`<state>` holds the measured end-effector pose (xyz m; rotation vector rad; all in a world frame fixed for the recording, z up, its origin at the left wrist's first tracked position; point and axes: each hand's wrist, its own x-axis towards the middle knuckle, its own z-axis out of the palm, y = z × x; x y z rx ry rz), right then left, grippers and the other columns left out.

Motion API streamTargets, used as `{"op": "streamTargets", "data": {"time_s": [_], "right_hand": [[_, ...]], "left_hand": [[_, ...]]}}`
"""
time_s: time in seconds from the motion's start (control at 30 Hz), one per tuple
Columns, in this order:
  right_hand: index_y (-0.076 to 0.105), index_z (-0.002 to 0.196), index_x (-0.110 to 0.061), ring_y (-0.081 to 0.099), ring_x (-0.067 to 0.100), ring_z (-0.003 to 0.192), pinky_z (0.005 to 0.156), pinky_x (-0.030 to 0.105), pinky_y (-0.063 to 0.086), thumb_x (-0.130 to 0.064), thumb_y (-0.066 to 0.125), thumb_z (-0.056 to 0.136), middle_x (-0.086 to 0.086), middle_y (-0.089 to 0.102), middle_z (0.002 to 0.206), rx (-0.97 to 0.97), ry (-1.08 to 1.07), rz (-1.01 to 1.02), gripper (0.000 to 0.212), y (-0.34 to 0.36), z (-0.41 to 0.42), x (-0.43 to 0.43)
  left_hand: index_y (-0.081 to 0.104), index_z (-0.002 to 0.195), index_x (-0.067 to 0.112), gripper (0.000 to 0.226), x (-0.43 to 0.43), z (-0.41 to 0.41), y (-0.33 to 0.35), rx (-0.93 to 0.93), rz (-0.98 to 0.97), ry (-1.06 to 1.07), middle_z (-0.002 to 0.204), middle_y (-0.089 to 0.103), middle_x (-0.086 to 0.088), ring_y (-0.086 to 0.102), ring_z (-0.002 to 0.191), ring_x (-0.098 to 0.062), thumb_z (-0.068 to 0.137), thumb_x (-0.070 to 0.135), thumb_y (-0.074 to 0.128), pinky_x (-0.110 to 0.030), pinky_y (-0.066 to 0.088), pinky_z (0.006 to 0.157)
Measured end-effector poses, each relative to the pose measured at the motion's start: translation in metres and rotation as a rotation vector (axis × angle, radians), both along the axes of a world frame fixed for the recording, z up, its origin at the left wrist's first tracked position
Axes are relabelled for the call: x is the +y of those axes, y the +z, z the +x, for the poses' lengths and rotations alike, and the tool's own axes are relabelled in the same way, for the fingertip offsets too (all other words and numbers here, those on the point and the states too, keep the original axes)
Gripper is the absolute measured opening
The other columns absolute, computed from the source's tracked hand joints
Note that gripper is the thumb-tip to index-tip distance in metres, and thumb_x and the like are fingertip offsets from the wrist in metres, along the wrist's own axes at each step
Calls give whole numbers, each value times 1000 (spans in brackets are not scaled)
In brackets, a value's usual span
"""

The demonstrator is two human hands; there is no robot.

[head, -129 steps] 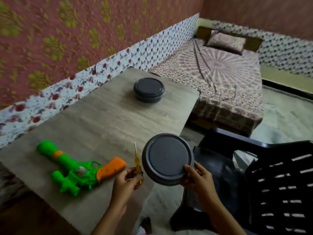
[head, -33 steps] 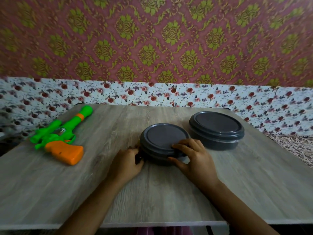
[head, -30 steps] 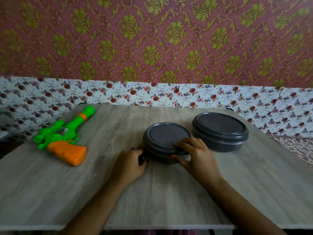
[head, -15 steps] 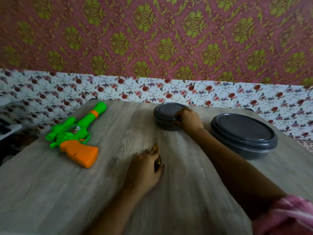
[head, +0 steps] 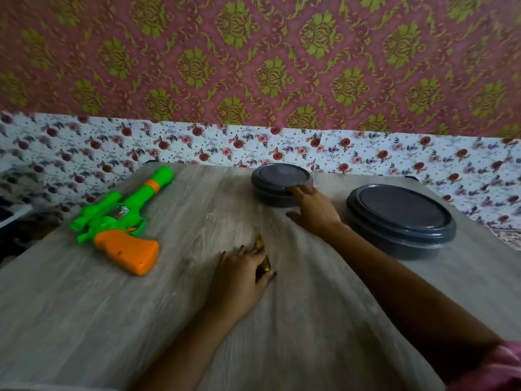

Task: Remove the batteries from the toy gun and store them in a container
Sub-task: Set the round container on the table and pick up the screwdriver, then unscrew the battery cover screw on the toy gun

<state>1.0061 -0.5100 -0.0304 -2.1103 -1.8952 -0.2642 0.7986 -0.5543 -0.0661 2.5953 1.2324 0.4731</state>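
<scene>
The green and orange toy gun (head: 121,221) lies on the left of the wooden table (head: 197,320), barrel pointing to the far wall. A small dark grey lidded container (head: 279,183) stands at the table's far edge; my right hand (head: 313,211) reaches to it, fingertips touching its near right rim, fingers fairly straight. My left hand (head: 239,277) rests on the table's middle and holds a small yellow-handled screwdriver (head: 262,251), whose tip points away from me. No batteries are visible.
A larger dark grey lidded container (head: 400,218) stands at the right, close beside my right forearm. The patterned wall runs right behind the table's far edge. A pink sleeve shows at the bottom right corner.
The small container went from the table's middle to the far edge under my right hand, whose fingers now lie at its rim. My left hand with the screwdriver stays at the middle.
</scene>
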Motion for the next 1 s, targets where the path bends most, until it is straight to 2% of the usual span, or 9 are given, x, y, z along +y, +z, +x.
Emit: {"op": "streamTargets", "data": {"time_s": [0.1,0.23,0.37,0.63,0.73,0.83,0.93,1.0], "right_hand": [[47,130,-20,43,21,127,103,36,39,-31,54,90,4,43,140,16,74,-58,42,-15,1,-37],[58,118,-20,54,18,110,95,32,45,-31,44,95,3,55,126,75,98,-171,30,-24,7,-88],[59,119,-18,55,18,110,97,32,45,-28,47,94,1,56,124,99,73,-203,30,-19,18,-130],[59,120,-19,56,13,108,95,25,45,-22,50,92,0,58,123,155,70,-183,29,-14,25,-170],[59,120,-18,56,15,109,96,26,45,-18,52,91,1,58,124,159,70,-118,30,-11,19,-171],[58,121,-19,55,16,112,96,25,45,-17,55,90,1,57,126,151,92,-31,32,-5,5,-165],[60,118,-22,58,14,106,90,24,48,-22,59,87,-2,59,122,186,164,34,31,2,-19,-156],[59,119,-24,58,12,106,89,22,47,-27,60,87,-3,58,123,176,229,38,32,4,-40,-145]], "left_hand": [[37,143,23,56,-6,9,0,14,18,-31,148,41,3,37,135,-18,93,45,47,-37,25,114],[36,144,23,58,-19,29,1,44,10,-80,149,39,1,34,138,-21,92,46,47,-36,25,114],[50,133,23,49,-34,56,2,77,34,-105,139,51,0,46,127,-22,90,47,50,-40,35,106],[53,128,21,46,-50,84,2,59,29,-99,122,61,-5,55,113,-24,89,46,53,-41,44,97],[52,131,22,51,-50,79,2,9,-36,-107,124,61,-5,56,113,-23,87,47,57,-39,44,98],[53,132,23,47,-52,62,5,-118,-106,-116,129,60,-2,55,118,-19,88,40,59,-31,43,101],[41,141,21,56,-49,29,4,-131,-85,-90,144,46,2,45,130,-14,90,38,56,-24,35,107],[42,141,22,55,-43,-3,2,-125,-55,-45,145,45,4,43,131,-11,90,40,55,-22,33,108]]}}
